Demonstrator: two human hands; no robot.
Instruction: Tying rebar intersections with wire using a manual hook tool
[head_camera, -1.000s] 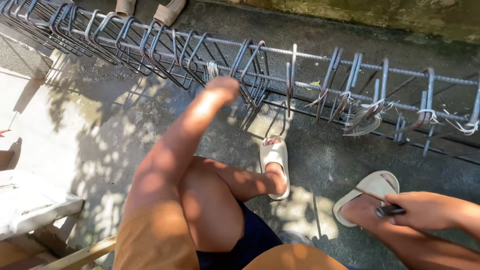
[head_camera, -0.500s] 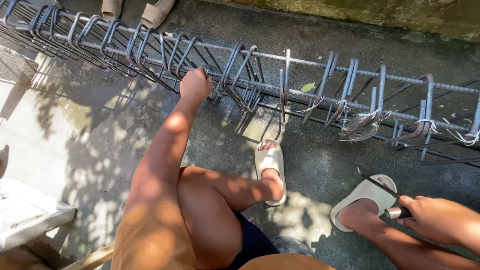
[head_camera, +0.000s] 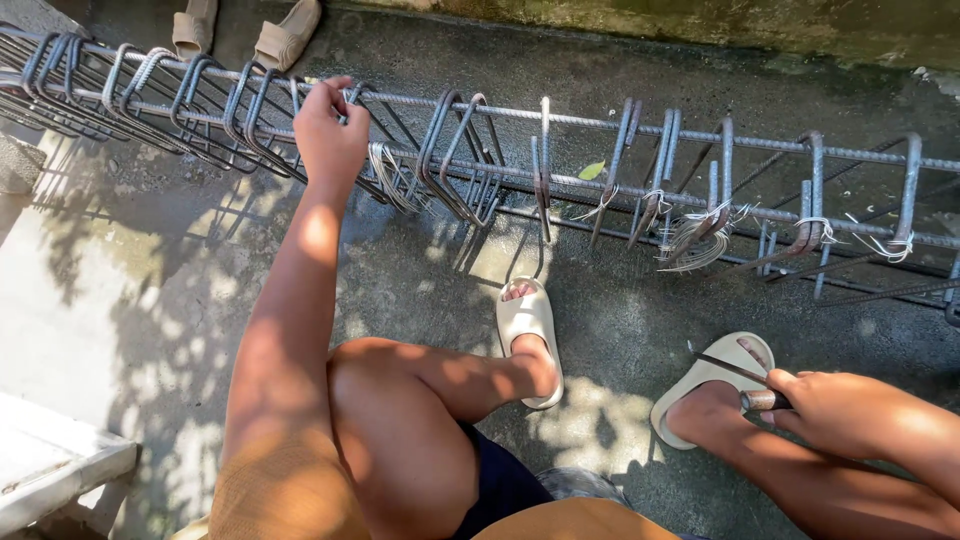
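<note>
1. The long grey steel rebar cage (head_camera: 560, 170) lies on the concrete floor (head_camera: 620, 320) in front of the person's feet.
2. The left hand (head_camera: 330, 135) rests on the cage's top bar, its fingers (head_camera: 318, 95) curled around it beside a bundle of thin tie wire (head_camera: 385, 175).
3. The right hand (head_camera: 835, 410), well short of the cage, has its fingers closed on a thin dark metal tool (head_camera: 745, 385), possibly a tying hook.

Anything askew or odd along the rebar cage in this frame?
Yes. The stirrups right of the left hand lean and bunch unevenly, while those farther right stand more upright. Loose tie wire sticks out in a frayed bundle. The right hand holds a thin tool, away from the cage.
</note>
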